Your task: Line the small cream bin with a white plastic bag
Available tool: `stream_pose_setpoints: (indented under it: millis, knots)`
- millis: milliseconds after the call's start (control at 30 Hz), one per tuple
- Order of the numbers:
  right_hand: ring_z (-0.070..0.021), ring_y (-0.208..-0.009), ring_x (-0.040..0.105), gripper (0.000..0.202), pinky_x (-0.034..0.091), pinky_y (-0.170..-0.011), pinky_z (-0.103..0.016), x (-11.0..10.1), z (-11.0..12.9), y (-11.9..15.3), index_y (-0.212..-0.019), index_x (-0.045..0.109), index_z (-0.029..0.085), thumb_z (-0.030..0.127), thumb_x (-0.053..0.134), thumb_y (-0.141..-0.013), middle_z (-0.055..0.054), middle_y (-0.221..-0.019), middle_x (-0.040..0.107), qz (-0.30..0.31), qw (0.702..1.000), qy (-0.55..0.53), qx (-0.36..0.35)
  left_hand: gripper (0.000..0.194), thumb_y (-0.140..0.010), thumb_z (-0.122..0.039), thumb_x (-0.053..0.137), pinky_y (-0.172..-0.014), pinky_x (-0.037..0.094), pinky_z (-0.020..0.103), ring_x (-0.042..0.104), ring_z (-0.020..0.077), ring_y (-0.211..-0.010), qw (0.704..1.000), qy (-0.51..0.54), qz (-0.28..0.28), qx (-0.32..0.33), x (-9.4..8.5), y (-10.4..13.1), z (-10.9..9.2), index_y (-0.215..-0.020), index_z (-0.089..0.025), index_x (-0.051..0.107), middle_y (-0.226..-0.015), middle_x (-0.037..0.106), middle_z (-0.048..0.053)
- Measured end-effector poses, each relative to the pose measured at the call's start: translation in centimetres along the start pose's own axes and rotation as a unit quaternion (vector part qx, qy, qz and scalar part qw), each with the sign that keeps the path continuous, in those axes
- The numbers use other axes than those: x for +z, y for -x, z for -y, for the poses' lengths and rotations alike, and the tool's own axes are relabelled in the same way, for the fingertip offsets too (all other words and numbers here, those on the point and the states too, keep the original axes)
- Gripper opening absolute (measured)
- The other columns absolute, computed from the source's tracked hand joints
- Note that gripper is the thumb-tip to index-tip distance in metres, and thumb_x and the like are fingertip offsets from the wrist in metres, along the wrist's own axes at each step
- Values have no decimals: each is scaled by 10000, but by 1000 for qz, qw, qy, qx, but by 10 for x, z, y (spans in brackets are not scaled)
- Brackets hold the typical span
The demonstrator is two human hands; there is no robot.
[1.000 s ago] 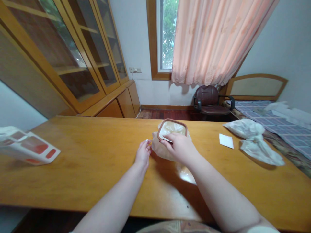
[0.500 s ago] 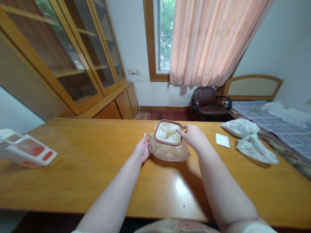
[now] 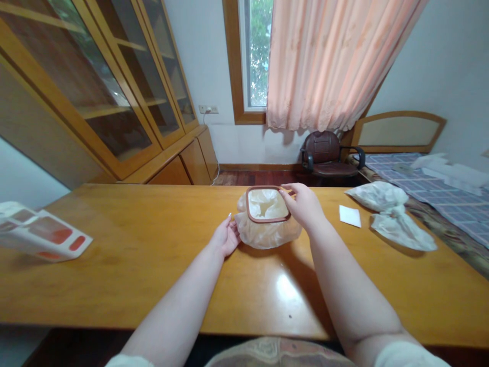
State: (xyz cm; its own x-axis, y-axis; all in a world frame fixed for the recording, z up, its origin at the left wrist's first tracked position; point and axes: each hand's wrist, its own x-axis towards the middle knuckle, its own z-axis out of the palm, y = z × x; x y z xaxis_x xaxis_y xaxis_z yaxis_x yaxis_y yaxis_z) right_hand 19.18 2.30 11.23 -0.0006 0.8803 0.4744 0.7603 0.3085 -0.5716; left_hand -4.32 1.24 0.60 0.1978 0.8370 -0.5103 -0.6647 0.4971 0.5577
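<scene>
In the head view, a small bin (image 3: 268, 220) with a brown rounded-square rim stands on the table. A translucent plastic bag (image 3: 269, 236) lines it and hangs in loose folds over its outer wall. My right hand (image 3: 303, 205) is closed on the rim's right side, thumb and fingers at the upper right corner. At the left side, my left hand (image 3: 226, 238) is palm up with fingers apart, its fingertips against the bag's folds. Part of those fingers is hidden by the bag.
On the wooden table (image 3: 145, 275) lie a white and red carton-like holder (image 3: 57, 232) at left, a folded white paper (image 3: 350, 216) and a knotted plastic bag (image 3: 401, 227) at right. Beyond are a brown chair (image 3: 324, 153), a bed (image 3: 451, 199) and a glass-door cabinet (image 3: 153, 117).
My right thumb has moved from inside the opening to the rim's upper right corner. The rim has shifted slightly right and sits more level. My left hand stays at the bag's left side.
</scene>
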Motion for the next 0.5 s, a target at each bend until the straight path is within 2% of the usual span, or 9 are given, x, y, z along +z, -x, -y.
stream_pose_setpoints:
  millis: [100, 133, 200, 267, 300, 367, 433, 500]
  knots:
    - [-232, -1056, 618, 306, 463, -965, -383, 6, 8, 5, -1070, 685, 154, 364, 572, -878, -111, -1102, 688, 7, 998, -10, -65, 528, -936, -564, 340, -592, 548, 313, 679, 202, -608, 996, -19, 48, -74, -5, 2, -5, -880, -111, 606, -681, 692, 101]
    - [-239, -1103, 599, 331, 445, -995, -393, 9, 13, 8, -1111, 672, 161, 378, 564, -885, -113, -1150, 673, 17, 995, -7, -95, 521, -926, -565, 368, -613, 552, 318, 691, 212, -656, 993, -20, 70, -92, -6, 3, -6, -919, -105, 611, -730, 704, 113]
    - [-255, -1177, 560, 413, 417, -1029, -411, 15, 25, 17, -1223, 618, 172, 412, 552, -893, -117, -1261, 622, 52, 987, 15, -150, 400, -921, -452, 449, -661, 556, 315, 703, 214, -726, 989, -15, 108, -98, -7, 4, -7, -981, -96, 619, -802, 720, 120]
    - [-277, -1225, 524, 519, 409, -1025, -431, 21, 38, 26, -1335, 530, 177, 443, 553, -890, -124, -1351, 560, 95, 976, 55, -188, 238, -887, -249, 491, -678, 551, 289, 698, 187, -708, 989, -5, 134, -70, -6, 3, -8, -991, -86, 630, -795, 724, 106]
    - [-286, -1228, 520, 557, 411, -1011, -438, 24, 43, 30, -1370, 494, 179, 455, 552, -889, -129, -1364, 549, 117, 970, 76, -200, 219, -851, -155, 490, -685, 547, 270, 693, 168, -695, 989, 2, 144, -42, -6, 3, -9, -1001, -86, 634, -793, 725, 95]
    - [-291, -1190, 547, 561, 418, -977, -445, 27, 50, 35, -1388, 473, 188, 460, 532, -901, -135, -1327, 580, 155, 959, 111, -211, 345, -757, -20, 475, -715, 539, 241, 688, 139, -713, 987, 18, 160, 26, -5, 3, -9, -1051, -102, 634, -840, 730, 74]
    - [-282, -1132, 584, 502, 420, -954, -442, 28, 52, 36, -1359, 507, 197, 444, 497, -922, -131, -1247, 636, 184, 951, 129, -214, 449, -687, 12, 472, -748, 539, 245, 688, 139, -763, 982, 36, 169, 72, -4, 4, -11, -1087, -120, 629, -901, 729, 64]
    - [-270, -1102, 602, 461, 418, -952, -433, 25, 50, 33, -1334, 537, 205, 424, 481, -932, -124, -1191, 667, 207, 945, 128, -219, 408, -691, -46, 494, -754, 546, 281, 687, 166, -789, 981, 54, 172, 71, -4, 5, -14, -1068, -115, 633, -915, 724, 74]
